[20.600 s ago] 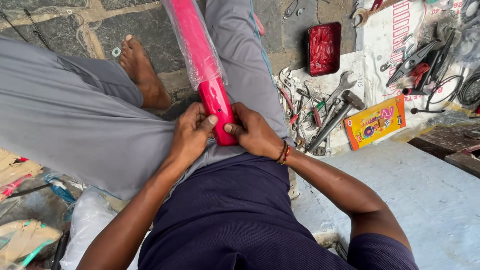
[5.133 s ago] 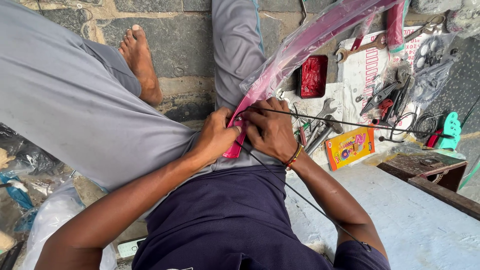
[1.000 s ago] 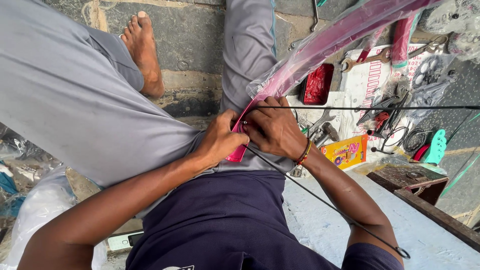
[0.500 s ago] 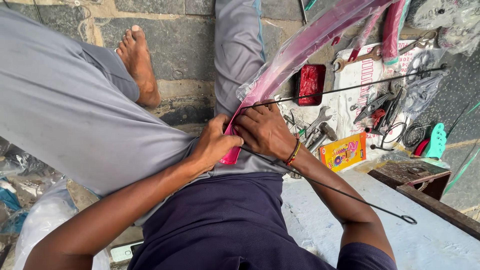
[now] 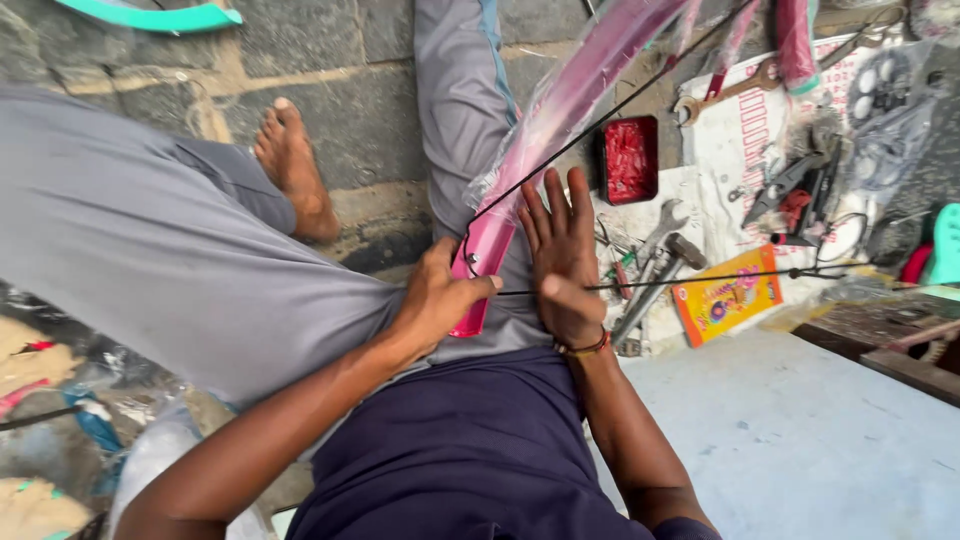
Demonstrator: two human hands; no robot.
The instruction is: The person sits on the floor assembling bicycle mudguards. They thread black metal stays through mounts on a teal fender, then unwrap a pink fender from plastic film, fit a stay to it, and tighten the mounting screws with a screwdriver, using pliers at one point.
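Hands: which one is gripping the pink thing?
The left hand pinches the pink plastic-wrapped mudguard at its lower end. The right hand is open, fingers spread flat.

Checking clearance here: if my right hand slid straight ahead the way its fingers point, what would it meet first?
Probably the pink plastic-wrapped mudguard: the right hand lies open, fingers pointing up the leg beside it. Depth is unclear, so it might slip past.
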